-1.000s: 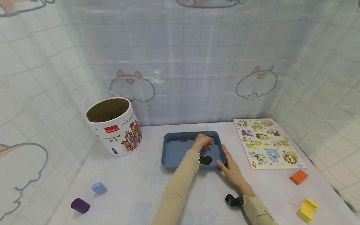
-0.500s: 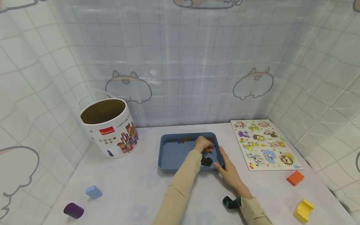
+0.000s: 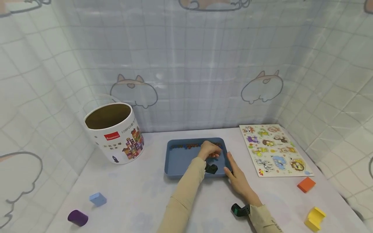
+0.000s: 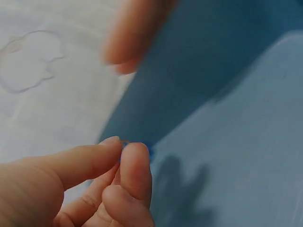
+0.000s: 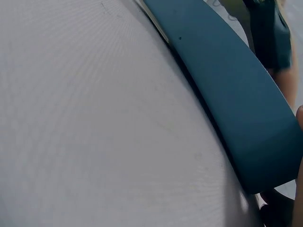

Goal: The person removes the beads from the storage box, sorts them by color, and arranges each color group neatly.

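Two hands are seen at the blue tray (image 3: 180,160) in the middle of the table. The left hand (image 3: 208,149) is reached into the far right part of the tray, thumb and forefinger pressed together on a tiny bead (image 4: 125,144); the left wrist view shows the pinch right over the tray floor, though the bead itself is barely made out. The row of small coloured beads (image 3: 186,146) is lined along the tray's far wall, just left of that hand. The right hand (image 3: 236,176) is laid with fingers straight against the tray's near right corner, steadying it, nothing gripped.

Compared with a second ago, little is changed: the left hand is kept at the same far right spot, the right hand is kept on the corner, and only the head view is shifted slightly. The picking is judged as ongoing, the bead not yet carried anywhere.

Elsewhere: a white bucket (image 3: 115,132) far left, an animal puzzle board (image 3: 275,150) right, a purple block (image 3: 77,217) and light blue block (image 3: 97,199) near left, an orange block (image 3: 306,184) and yellow block (image 3: 315,219) near right.
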`<state>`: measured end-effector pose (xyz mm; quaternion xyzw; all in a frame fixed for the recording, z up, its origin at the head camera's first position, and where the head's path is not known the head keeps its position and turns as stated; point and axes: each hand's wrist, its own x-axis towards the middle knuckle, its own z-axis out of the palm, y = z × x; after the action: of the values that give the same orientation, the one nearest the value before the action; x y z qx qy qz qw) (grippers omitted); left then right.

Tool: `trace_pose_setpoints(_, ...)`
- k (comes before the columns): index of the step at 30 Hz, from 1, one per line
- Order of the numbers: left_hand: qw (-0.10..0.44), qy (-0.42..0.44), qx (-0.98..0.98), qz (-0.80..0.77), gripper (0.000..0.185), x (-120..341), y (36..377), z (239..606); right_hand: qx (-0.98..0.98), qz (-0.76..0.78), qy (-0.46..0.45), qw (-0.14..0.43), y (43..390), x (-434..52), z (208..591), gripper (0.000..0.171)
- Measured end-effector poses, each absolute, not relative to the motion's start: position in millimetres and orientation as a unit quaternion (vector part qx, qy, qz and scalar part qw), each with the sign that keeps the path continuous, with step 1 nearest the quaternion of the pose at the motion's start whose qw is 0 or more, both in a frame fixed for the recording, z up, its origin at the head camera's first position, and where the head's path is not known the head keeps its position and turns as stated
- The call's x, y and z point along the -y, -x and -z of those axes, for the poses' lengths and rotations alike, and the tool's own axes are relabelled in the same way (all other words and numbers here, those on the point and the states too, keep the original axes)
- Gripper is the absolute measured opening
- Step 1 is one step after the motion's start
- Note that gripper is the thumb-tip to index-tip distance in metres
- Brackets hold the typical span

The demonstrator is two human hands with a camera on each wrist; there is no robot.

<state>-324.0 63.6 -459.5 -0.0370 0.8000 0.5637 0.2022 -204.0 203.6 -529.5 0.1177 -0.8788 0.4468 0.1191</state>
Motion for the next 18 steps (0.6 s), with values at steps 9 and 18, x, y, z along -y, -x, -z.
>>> trace_pose_setpoints(9, 0.207, -0.034, -0.757, -0.619, 0.024, -15, 321, 442, 0.881, -0.442, -0.118, 0.119, 205, -207, 527, 0.064)
trace_pose_setpoints(18, 0.233, -0.057, -0.705, -0.668, 0.04, 21, 294, 431, 0.879, -0.453, -0.109, 0.102, 201, -202, 526, 0.07)
